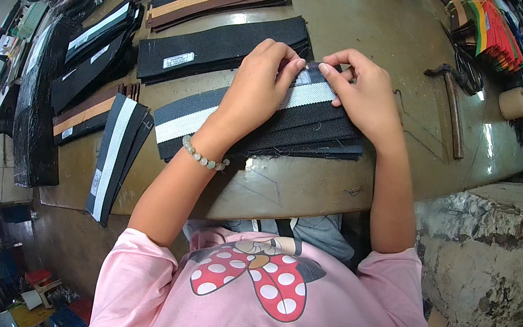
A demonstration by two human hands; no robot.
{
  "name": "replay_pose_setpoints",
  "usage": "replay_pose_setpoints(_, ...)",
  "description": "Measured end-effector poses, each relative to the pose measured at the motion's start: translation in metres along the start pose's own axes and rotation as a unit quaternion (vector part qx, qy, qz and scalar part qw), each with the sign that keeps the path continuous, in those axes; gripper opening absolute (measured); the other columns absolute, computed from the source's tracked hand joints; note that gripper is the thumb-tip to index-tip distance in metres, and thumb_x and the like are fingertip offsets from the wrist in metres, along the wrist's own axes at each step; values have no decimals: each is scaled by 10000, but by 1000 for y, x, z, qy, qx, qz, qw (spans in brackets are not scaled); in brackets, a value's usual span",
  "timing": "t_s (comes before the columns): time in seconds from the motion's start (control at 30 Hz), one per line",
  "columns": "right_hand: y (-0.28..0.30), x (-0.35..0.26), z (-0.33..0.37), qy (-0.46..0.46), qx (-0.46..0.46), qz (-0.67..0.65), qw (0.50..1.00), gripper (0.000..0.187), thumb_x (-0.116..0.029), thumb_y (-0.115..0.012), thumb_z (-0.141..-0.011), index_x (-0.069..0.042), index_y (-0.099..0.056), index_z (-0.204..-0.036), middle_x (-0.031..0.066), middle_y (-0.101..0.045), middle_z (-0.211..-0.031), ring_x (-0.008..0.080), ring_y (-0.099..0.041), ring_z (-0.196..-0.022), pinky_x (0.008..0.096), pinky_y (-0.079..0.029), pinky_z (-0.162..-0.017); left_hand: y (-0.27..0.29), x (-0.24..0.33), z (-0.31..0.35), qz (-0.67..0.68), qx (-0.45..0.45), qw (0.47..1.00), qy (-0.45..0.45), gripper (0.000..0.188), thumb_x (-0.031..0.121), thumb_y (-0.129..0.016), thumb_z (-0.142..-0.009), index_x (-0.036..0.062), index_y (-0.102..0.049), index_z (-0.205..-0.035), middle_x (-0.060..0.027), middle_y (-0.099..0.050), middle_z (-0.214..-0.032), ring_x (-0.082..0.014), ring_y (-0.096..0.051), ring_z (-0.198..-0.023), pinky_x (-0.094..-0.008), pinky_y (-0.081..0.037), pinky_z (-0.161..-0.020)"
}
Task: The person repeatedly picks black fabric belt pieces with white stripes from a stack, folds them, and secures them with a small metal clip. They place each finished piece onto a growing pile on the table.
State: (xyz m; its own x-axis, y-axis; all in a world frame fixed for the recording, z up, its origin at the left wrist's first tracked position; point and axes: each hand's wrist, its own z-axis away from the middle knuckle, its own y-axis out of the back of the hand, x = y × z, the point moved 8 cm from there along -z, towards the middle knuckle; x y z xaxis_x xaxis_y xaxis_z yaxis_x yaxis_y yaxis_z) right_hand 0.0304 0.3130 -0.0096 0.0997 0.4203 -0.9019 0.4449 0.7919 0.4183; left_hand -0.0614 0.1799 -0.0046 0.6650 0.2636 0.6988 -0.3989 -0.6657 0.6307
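My left hand (261, 88), with a beaded bracelet at its wrist, pinches the far edge of a dark grey webbing strip with a white stripe (196, 120). Close beside it, my right hand (369, 100) grips the same edge between thumb and fingers. A small pale label (304, 77) shows on the strip between the two hands. Beneath lie several black webbing strips (321, 132), fanned toward me on the table. My fingers partly hide the edge being held.
Black strips with a label (225, 48) and orange-brown strips (218, 3) lie beyond on the table (366, 22). More striped strips (114, 154) and a black wrapped bundle (41, 108) are at left. A hammer (453, 112), a tape roll (517, 103) and red-green strips (494, 36) sit right.
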Motion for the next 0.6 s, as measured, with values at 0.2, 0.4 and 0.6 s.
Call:
replay_pose_setpoints(0.2, -1, -8, 0, 48, 26, 80, 995, 201, -155, -701, -903, 35, -660, -955, 172, -689, -812, 254, -682, -713, 369, -535, -681, -1, 1, 2, -32, 3, 999, -18, 241, 199, -654, -973, -42, -635, -972, -169, -622, -919, -291, -632, -832, -365, -505, -738)
replay_pose_setpoints(0.4, -2, -6, -1, 42, 41, 92, 994, 186, -152, -702, -891, 26, -667, -932, 206, -693, -894, 384, -669, -824, 425, -523, -760, -1, 3, 3, -39, 18, 999, -26, 218, 173, -659, -966, -42, -626, -962, -169, -613, -903, -291, -624, -809, -375, -505, -733)
replay_pose_setpoints(0.6, -4, -15, -1, 113, 75, 123, 983, 181, -154, -692, -900, 19, -659, -937, 209, -693, -926, 412, -661, -877, 459, -522, -776, -2, 10, 6, -51, 35, 996, -58, 159, 114, -636, -960, -36, -584, -964, -195, -567, -923, -377, -593, -818, -438, -495, -749)
